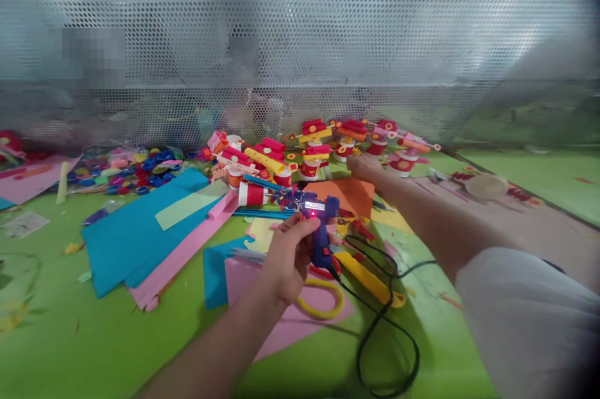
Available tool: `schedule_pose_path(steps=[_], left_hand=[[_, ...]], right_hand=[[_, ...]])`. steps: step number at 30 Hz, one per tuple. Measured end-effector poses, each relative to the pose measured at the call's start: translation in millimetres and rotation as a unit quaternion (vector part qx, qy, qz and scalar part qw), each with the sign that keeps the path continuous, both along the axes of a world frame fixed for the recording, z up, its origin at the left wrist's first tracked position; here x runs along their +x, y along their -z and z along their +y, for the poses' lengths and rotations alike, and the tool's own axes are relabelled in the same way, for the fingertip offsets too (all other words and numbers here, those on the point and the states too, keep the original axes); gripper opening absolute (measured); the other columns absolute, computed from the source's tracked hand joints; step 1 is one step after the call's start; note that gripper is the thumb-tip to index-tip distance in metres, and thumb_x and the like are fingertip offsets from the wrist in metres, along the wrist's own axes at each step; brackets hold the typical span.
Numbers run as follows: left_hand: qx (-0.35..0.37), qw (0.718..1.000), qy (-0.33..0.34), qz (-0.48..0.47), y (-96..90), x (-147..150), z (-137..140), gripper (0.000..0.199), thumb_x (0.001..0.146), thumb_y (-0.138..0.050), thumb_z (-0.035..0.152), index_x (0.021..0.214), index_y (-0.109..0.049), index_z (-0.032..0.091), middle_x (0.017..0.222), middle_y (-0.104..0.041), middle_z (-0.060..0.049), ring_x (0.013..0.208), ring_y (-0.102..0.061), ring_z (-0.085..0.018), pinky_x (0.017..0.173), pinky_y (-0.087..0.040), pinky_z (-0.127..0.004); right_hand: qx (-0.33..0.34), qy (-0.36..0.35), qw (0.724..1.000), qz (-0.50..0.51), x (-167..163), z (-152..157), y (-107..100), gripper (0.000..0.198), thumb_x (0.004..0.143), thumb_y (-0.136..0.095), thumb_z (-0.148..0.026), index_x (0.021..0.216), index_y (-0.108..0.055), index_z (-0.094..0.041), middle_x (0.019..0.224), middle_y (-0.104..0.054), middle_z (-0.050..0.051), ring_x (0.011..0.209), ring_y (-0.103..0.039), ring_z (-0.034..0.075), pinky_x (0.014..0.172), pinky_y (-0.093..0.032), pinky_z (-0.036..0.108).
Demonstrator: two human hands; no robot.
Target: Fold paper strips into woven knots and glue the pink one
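Note:
My left hand (288, 255) is wrapped round the grip of a blue hot glue gun (323, 224). A red light shows on the gun's side, and its nozzle points left toward a red and white paper cup (251, 194) lying on its side. Stretched far forward, my right hand (363, 166) is beside the paper-cup crafts (345, 147) at the back; its fingers are too small and blurred to make out. Below the gun lie yellow-handled scissors (323, 300), a pink sheet (285, 330) and an orange sheet (344, 196).
A perforated metal panel (290, 30) runs along the back of the green table (51, 336). Blue sheets (117, 249) and a heap of colourful small pieces (134, 174) lie left. The gun's black cord (360, 349) loops in front; a beige round piece (487, 187) lies right.

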State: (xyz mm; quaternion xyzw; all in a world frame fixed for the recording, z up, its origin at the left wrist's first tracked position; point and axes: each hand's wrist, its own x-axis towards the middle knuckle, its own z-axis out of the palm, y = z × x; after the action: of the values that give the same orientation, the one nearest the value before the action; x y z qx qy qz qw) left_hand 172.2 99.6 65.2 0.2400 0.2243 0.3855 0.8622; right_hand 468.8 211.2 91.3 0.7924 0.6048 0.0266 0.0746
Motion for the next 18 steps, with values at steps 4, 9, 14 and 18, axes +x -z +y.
schedule_pose_path(steps=[4, 9, 14, 18], left_hand=[[-0.018, 0.999, -0.01, -0.026, -1.0, -0.6, -0.4, 0.015, 0.074, -0.071, 0.021, 0.086, -0.069, 0.014, 0.082, -0.075, -0.006, 0.068, -0.069, -0.016, 0.063, -0.056, -0.025], [-0.05, 0.997, 0.034, -0.05, -4.9, -6.0, -2.0, 0.014, 0.079, -0.063, 0.021, 0.083, -0.07, 0.01, 0.076, -0.068, -0.006, 0.066, -0.064, -0.014, 0.066, -0.058, -0.027], [-0.026, 0.995, 0.054, -0.074, -5.2, -10.9, -1.3, 0.025, 0.08, -0.075, 0.034, 0.091, -0.07, 0.012, 0.079, -0.065, -0.003, 0.062, -0.058, -0.009, 0.054, -0.051, -0.019], [-0.021, 0.992, 0.082, -0.095, -4.7, -12.4, 0.5, 0.024, 0.078, -0.079, 0.033, 0.083, -0.067, 0.012, 0.076, -0.06, -0.001, 0.057, -0.052, -0.005, 0.049, -0.045, -0.015]], right_hand=[[0.147, -0.03, 0.988, 0.032, 6.8, -15.9, -20.3, 0.037, 0.096, -0.064, -0.036, 0.128, -0.061, -0.017, 0.128, -0.063, 0.01, 0.107, -0.066, 0.024, 0.089, -0.057, 0.044], [0.33, -0.079, 0.939, 0.048, -13.7, -69.1, -68.0, 0.036, 0.105, -0.038, -0.034, 0.127, -0.063, -0.02, 0.123, -0.065, 0.018, 0.109, -0.063, 0.03, 0.093, -0.051, 0.049], [0.448, -0.173, 0.876, 0.04, -82.3, -154.2, -77.7, 0.031, 0.104, -0.041, -0.035, 0.12, -0.067, -0.031, 0.112, -0.067, 0.011, 0.109, -0.061, 0.028, 0.096, -0.048, 0.042], [0.464, -0.285, 0.839, -0.003, -127.7, -198.7, -50.4, 0.014, 0.095, -0.06, -0.019, 0.106, -0.069, -0.023, 0.095, -0.072, 0.009, 0.083, -0.064, 0.024, 0.076, -0.052, 0.038]])
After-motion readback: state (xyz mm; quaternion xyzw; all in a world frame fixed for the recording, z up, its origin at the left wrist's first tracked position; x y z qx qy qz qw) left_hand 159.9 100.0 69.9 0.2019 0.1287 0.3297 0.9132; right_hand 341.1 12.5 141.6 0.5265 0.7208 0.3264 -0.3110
